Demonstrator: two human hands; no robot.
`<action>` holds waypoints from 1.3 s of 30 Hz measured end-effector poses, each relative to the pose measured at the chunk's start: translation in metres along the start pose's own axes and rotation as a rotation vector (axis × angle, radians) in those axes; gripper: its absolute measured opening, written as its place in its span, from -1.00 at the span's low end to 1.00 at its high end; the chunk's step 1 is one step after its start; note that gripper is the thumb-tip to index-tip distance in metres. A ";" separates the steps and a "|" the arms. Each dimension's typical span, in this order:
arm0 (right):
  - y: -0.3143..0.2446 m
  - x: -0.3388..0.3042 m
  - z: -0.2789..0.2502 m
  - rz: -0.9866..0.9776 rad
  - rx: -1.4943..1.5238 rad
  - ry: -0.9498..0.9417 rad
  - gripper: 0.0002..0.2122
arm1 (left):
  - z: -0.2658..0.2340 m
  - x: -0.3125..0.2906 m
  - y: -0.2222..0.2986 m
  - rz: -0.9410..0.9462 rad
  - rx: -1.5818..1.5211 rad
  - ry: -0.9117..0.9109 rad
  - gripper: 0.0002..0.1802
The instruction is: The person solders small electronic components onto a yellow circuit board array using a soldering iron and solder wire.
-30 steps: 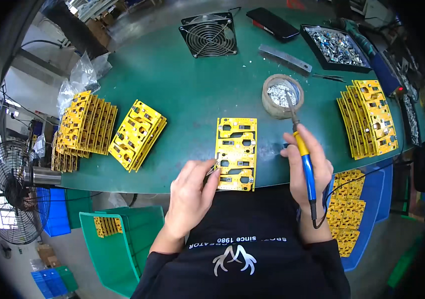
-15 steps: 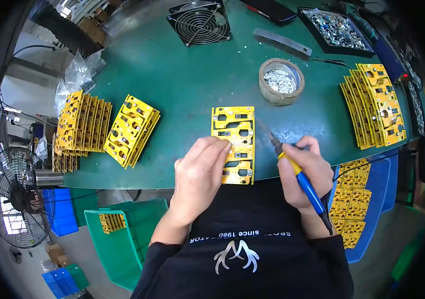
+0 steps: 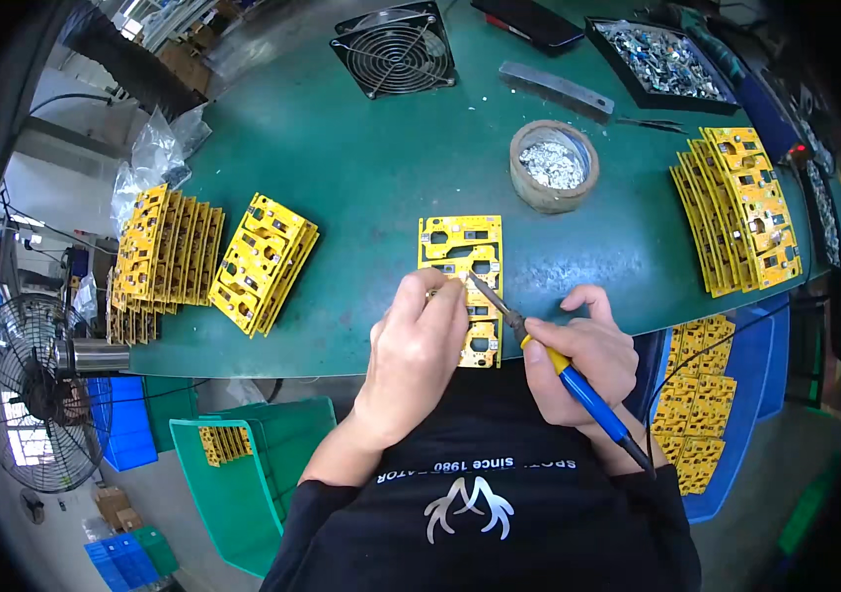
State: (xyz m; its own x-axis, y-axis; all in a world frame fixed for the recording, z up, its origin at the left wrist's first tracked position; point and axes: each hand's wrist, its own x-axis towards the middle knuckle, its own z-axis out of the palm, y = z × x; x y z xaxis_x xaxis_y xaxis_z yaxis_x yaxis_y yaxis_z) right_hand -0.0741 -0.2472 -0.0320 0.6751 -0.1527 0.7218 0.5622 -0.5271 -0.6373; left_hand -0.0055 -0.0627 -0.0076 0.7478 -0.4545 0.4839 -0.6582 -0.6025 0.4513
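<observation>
A yellow circuit board (image 3: 460, 225) with cut-outs lies on the green table near its front edge. My left hand (image 3: 411, 345) rests over the board's left side, thumb and fingers pinched together. Whatever sits between those fingertips is too small and too covered to name. In my right hand (image 3: 583, 360) is a soldering iron (image 3: 578, 380) with a blue and yellow handle. Its tip points up and left and meets the board, or hovers just over it, close to my left fingertips.
Stacked yellow boards stand at the left (image 3: 169, 247), beside them (image 3: 263, 261), and at the right (image 3: 746, 207). Beyond my board are a tape roll holding silvery bits (image 3: 554, 168), a fan (image 3: 396, 54), a metal bar (image 3: 556, 91), tweezers (image 3: 649, 124) and a parts tray (image 3: 662, 64).
My right hand has brought the soldering iron left, its tip now over the board. My left hand has shifted slightly right, fingers still pinched.
</observation>
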 end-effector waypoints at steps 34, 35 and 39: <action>-0.003 0.000 0.006 -0.017 -0.022 0.026 -0.85 | -0.011 -0.006 0.004 -0.064 0.071 -0.274 -0.44; -0.003 0.000 0.006 -0.019 -0.022 0.027 -0.85 | -0.011 -0.006 0.004 -0.063 0.072 -0.273 -0.44; -0.004 0.000 0.002 -0.008 -0.024 0.038 -0.85 | -0.008 -0.007 0.002 -0.055 0.111 -0.221 -0.55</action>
State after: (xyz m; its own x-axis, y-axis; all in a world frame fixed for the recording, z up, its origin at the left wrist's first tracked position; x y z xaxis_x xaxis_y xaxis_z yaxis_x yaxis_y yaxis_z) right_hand -0.0754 -0.2437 -0.0294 0.6516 -0.1799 0.7369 0.5554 -0.5486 -0.6250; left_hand -0.0128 -0.0548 -0.0041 0.7912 -0.5439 0.2796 -0.6114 -0.6933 0.3814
